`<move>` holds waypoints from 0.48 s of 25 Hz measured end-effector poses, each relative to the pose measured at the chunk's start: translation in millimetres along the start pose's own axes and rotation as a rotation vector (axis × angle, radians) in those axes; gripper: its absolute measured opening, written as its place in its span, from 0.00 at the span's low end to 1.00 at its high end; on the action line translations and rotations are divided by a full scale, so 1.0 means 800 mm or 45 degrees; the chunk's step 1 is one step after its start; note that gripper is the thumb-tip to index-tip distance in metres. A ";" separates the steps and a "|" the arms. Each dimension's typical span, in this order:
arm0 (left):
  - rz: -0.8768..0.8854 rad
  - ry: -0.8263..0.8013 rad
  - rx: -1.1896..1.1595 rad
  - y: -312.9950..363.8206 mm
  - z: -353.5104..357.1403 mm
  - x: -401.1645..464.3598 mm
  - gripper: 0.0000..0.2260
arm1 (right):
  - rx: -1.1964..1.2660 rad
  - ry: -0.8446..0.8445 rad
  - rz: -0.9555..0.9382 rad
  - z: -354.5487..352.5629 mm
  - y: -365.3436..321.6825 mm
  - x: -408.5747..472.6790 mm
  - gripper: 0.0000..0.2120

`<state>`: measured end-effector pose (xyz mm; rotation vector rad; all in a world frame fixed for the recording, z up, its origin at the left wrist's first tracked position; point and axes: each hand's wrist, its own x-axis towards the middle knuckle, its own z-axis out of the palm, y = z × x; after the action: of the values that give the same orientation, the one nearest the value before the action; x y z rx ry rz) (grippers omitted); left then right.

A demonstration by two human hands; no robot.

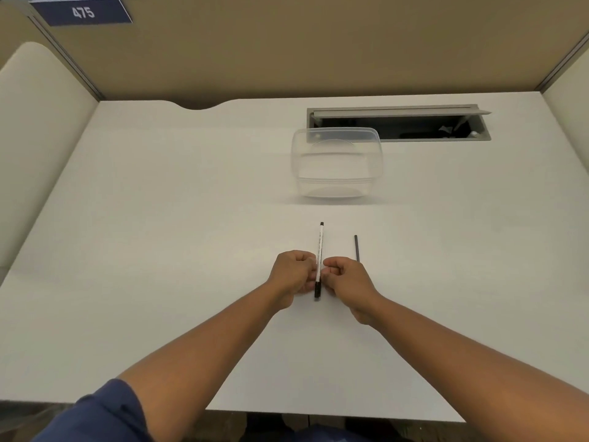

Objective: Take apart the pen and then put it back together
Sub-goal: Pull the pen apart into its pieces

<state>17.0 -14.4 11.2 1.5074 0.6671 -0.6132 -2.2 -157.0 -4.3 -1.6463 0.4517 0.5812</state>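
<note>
A slim white pen [319,250] with a black end cap and a black tip section points away from me over the middle of the white desk [159,250]. My left hand [291,275] pinches its lower part from the left. From the right, my right hand [345,279] pinches the same stretch, and the black tip section sticks out below both hands. A thin dark refill rod [356,248] lies on the desk just right of the pen, its near end hidden behind my right hand.
A clear plastic container [336,162] with its lid on stands behind the pen. Behind that, a cable hatch [398,124] in the desk is open. Beige partition walls close the desk at the back and on both sides.
</note>
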 end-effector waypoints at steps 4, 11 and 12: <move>0.111 -0.032 0.098 0.002 -0.004 -0.010 0.06 | -0.070 -0.094 -0.080 -0.004 -0.005 -0.014 0.10; 0.605 0.031 0.590 0.003 -0.015 -0.019 0.07 | 0.078 0.002 -0.059 -0.020 -0.035 -0.032 0.07; 0.654 0.025 0.670 0.005 -0.015 -0.020 0.08 | 0.143 0.024 -0.050 -0.024 -0.042 -0.033 0.09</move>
<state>8.7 -3.3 25.9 2.0795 0.1071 -0.3871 -1.0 -171.9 40.5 -1.5510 0.4574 0.5028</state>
